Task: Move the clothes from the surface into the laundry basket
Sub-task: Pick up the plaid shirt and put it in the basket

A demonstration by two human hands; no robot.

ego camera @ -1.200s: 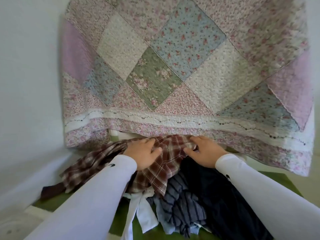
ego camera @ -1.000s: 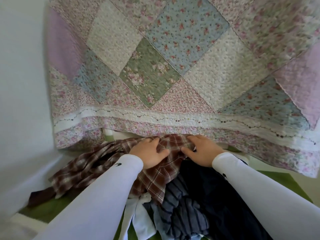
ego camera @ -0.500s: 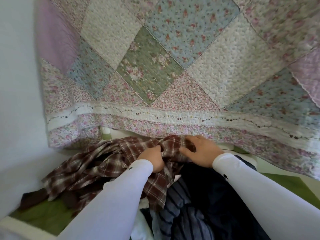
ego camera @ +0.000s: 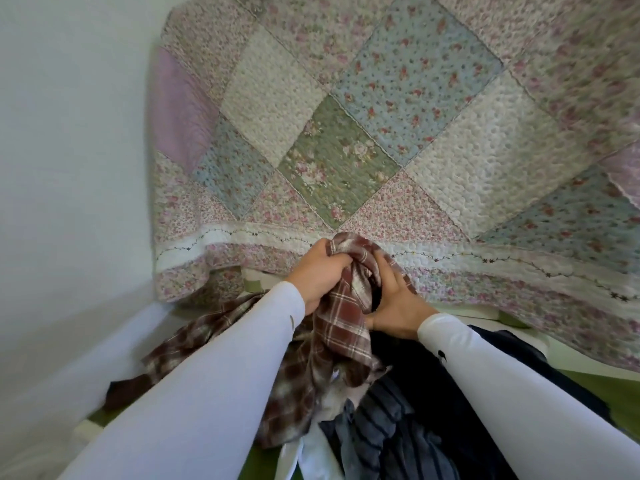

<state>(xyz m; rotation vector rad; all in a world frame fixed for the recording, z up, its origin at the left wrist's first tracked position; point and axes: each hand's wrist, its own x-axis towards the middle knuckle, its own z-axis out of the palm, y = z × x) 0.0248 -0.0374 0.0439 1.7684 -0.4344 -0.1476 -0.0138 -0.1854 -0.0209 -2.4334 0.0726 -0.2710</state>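
Plaid cloth, a brown-and-white checked shirt, is bunched up between both hands just below the embroidered white band of the patchwork quilt, with its tail trailing down and out to the left over the green surface. The left hand has its fingers curled tight round a gathered fold at the top; the right hand cups the bundle from the other side, thumb and fingers bent into the cloth. To do this lift well, I would gather the loose tail into the bundle first, since it looks long enough to drag and snag the pile beneath. Below the quilt's edge and toward the person lie a dark navy garment, a grey striped garment and a white piece, all touching the shirt's hem; raising slowly should keep them from being pulled along. No laundry basket shows from here.
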